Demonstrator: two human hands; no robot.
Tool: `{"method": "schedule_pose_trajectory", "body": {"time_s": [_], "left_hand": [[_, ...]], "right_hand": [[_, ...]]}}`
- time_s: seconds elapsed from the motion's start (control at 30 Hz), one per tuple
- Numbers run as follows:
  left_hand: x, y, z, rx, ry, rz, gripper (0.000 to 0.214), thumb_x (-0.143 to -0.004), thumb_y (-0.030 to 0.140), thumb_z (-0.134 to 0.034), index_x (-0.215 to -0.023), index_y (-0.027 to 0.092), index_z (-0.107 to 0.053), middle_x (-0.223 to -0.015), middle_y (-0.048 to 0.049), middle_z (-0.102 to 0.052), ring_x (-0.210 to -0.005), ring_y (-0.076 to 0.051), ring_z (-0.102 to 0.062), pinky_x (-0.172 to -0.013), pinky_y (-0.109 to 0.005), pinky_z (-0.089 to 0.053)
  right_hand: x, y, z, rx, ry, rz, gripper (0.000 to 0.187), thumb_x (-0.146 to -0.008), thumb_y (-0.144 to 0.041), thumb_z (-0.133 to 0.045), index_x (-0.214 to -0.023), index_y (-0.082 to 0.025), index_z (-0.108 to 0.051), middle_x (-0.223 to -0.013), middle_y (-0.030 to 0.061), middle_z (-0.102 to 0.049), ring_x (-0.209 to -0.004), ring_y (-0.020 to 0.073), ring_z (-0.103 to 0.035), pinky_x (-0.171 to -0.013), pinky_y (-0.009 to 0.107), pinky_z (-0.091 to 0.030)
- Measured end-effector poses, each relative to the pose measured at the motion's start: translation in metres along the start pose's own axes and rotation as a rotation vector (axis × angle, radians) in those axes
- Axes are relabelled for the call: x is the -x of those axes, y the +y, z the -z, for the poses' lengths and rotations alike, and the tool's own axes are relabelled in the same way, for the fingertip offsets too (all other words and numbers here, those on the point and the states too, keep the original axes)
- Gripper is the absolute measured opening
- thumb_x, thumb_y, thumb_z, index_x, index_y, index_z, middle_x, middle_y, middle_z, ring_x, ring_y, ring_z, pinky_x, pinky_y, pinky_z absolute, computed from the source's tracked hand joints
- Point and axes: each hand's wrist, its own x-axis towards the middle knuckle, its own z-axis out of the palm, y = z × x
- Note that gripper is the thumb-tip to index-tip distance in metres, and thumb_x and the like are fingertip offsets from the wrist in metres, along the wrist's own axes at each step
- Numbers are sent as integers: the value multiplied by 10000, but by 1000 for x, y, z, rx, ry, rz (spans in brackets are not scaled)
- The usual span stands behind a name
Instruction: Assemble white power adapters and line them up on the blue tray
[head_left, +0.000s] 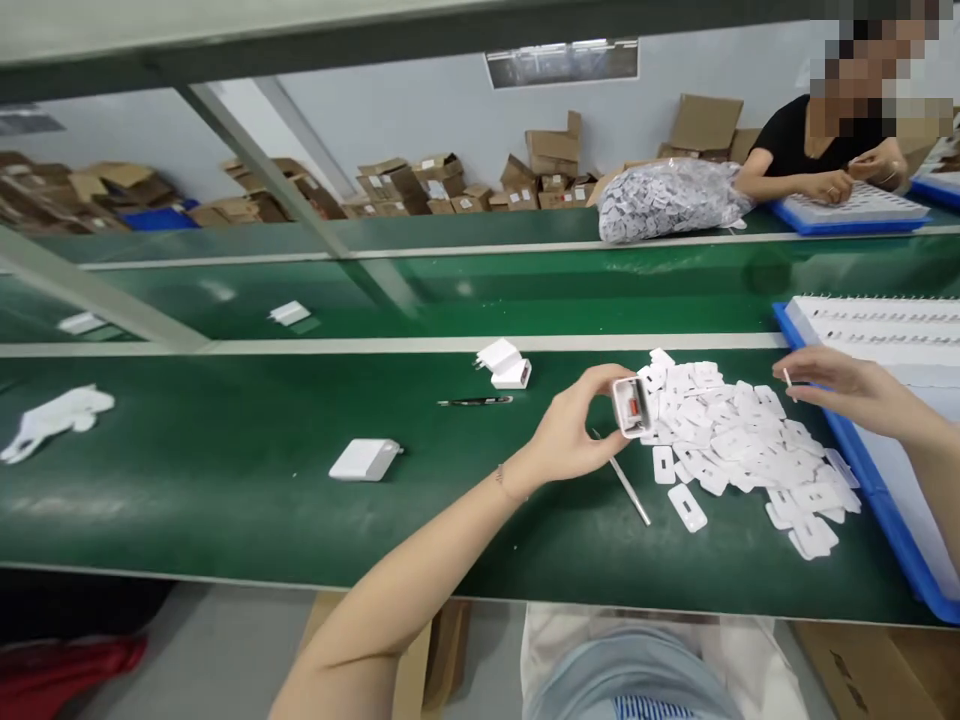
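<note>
My left hand [574, 430] grips a white charger housing [632, 408] by its sides. Its open end faces me, and an orange-red part shows inside. Pinched between the fingers of my right hand [851, 390] is a thin white cover plate [789, 385], seen nearly edge-on. Between the hands lies a heap of white cover plates [735, 430], many with a small slot. A thin silvery tool [631, 492] rests on the green bench below my left hand. Beyond that hand are dark tweezers [475, 401] and two white chargers [510, 365], one leaning on the other.
A blue-edged tray [862, 470] with white inserts stands at the right. Another white charger [366, 460] and a white glove [60, 415] lie leftward on the bench [225, 520]. Across the line, a co-worker [817, 160] handles parts over a tray, beside a filled plastic bag [667, 200].
</note>
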Motion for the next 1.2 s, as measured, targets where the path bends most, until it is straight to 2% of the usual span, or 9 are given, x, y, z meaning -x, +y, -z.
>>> {"method": "schedule_pose_trajectory", "body": {"time_s": [0.17,0.27,0.4,0.53,0.67,0.77,0.93,1.07,1.2], "left_hand": [[9,24,-20,114,8,-22,528,-807,248,-735,-1269,222,-478,-1240,-132,-643,-1149,-266,-646,-971,-415,-544],[8,32,-32,214,44,62,520,-821,298,-731,-1265,222,-472,-1255,-140,-627,-1184,-280,-625,-956,-411,-547],[11,32,-52,251,151,150,485,-844,298,-703,-1264,218,-476,-1274,-138,-625,-1169,-258,-634,-923,-360,-553],[18,22,-68,-27,240,132,468,-809,305,-739,-1205,197,-514,-1152,-114,-681,-1049,-248,-680,-880,-355,-562],[20,16,-75,-378,231,-49,426,-833,367,-702,-1174,176,-532,-1038,-102,-714,-931,-246,-703,-767,-345,-586],[20,16,-79,-533,248,-128,386,-875,394,-652,-1142,132,-557,-967,-120,-725,-852,-237,-712,-677,-311,-586],[22,16,-83,-637,250,-196,413,-898,428,-632,-1114,79,-587,-913,-144,-746,-831,-252,-735,-680,-313,-588],[23,16,-84,-520,248,-171,439,-894,421,-645,-1135,62,-565,-933,-148,-759,-798,-233,-748,-666,-295,-596],[22,14,-83,-423,334,-165,471,-902,458,-630,-1195,107,-517,-947,-135,-764,-790,-219,-757,-646,-274,-598]], "right_hand": [[-11,-50,-25,-176,-145,83,403,-781,-563,-681,-1103,-325,-718,-1104,81,-649,-886,237,-684,-738,420,-630],[-12,-49,-46,-225,-138,38,421,-774,-555,-703,-1118,-312,-724,-1119,75,-674,-929,246,-697,-784,444,-639],[-2,-39,-63,-266,-121,48,349,-804,-513,-704,-1103,-336,-738,-1229,51,-671,-1140,278,-654,-983,508,-578],[16,-58,-73,-281,50,72,258,-831,-455,-699,-1076,-386,-744,-1184,16,-700,-1140,259,-662,-952,487,-607],[30,-81,-95,-106,227,271,245,-868,-275,-688,-1099,-323,-752,-1151,14,-735,-1084,228,-699,-956,437,-616],[36,-84,-110,-66,260,373,271,-877,-163,-668,-1120,-246,-755,-1154,31,-742,-1058,202,-716,-960,359,-615],[37,-79,-120,-108,274,314,267,-870,-150,-672,-1101,-245,-768,-1148,29,-743,-1053,222,-722,-919,347,-633],[36,-80,-121,-117,168,375,379,-917,-125,-600,-1254,-276,-689,-1249,23,-693,-1180,229,-655,-1030,387,-564],[38,-86,-116,-103,-48,409,628,-961,-193,-566,-1524,-365,-349,-1516,2,-457,-1416,224,-406,-1171,446,-387]]}}
